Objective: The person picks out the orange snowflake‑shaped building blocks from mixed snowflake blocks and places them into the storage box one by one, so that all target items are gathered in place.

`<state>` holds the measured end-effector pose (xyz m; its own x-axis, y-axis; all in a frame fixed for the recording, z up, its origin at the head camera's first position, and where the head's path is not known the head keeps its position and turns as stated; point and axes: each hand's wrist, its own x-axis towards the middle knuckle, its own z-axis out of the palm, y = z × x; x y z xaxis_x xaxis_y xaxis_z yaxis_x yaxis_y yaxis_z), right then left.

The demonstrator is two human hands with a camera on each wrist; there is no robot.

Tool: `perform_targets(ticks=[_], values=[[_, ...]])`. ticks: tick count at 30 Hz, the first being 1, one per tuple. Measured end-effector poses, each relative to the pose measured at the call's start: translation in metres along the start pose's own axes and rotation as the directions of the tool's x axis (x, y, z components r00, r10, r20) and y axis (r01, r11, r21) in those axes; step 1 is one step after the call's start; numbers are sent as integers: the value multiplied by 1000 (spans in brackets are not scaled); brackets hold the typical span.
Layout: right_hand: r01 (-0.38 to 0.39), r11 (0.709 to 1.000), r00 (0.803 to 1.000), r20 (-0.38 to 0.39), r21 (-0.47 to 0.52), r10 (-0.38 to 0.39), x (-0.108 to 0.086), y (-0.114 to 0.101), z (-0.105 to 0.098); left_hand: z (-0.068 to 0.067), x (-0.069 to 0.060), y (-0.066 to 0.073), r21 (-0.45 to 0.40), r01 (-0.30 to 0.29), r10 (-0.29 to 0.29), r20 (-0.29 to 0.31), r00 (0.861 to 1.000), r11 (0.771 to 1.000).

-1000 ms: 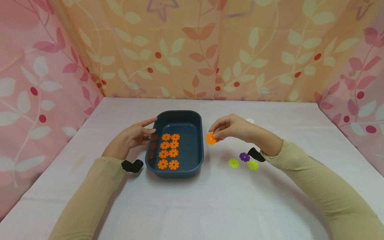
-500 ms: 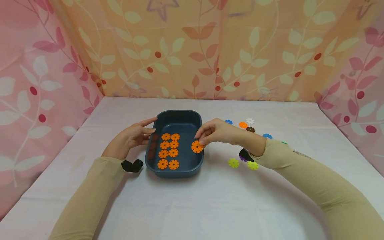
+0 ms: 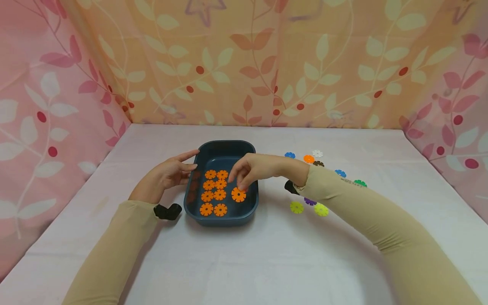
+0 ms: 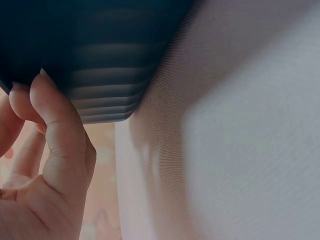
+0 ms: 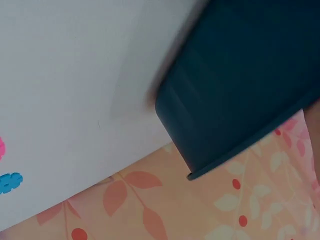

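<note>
A dark blue rectangular tub stands on the table, its outer wall filling the top of the left wrist view. The left hand holds the tub's left rim, fingertips against the wall. Inside, several orange notched building discs lie in two columns on the left. The right hand reaches over the tub's right rim and pinches an orange notched building disc above the floor, right of those columns. The right wrist view shows the tub's outside; the pinched disc is out of sight there.
Right of the tub lie loose discs: yellow-green, blue, orange, white and green. The right forearm partly covers a purple disc. Patterned cloth closes off the table's back and sides.
The right hand has carried the orange disc leftward from beside the tub, over its right rim and into it. The left hand has stayed on the rim.
</note>
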<state>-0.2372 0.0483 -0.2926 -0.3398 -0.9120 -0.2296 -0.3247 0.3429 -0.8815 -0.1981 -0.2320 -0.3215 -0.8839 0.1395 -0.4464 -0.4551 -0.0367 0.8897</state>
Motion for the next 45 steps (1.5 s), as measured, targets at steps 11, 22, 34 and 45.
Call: perform_targets(ticks=[11, 22, 34, 45], values=[[-110, 981, 962, 231, -159, 145, 41, 5, 3, 0, -1, -1, -9, 6, -6, -2, 1000, 1000], [-194, 943, 938, 231, -269, 259, 53, 5, 8, 2, -1, 1, 2, 3, -3, -8, 1000, 1000], [-208, 937, 931, 238, -281, 278, 59, 7, 13, 1, 0, 0, -6, 3, -3, -12, 1000, 1000], [-102, 987, 983, 137, -127, 119, 52, 7, 4, 1, 1, 0, -8, -4, 4, -4, 1000, 1000]])
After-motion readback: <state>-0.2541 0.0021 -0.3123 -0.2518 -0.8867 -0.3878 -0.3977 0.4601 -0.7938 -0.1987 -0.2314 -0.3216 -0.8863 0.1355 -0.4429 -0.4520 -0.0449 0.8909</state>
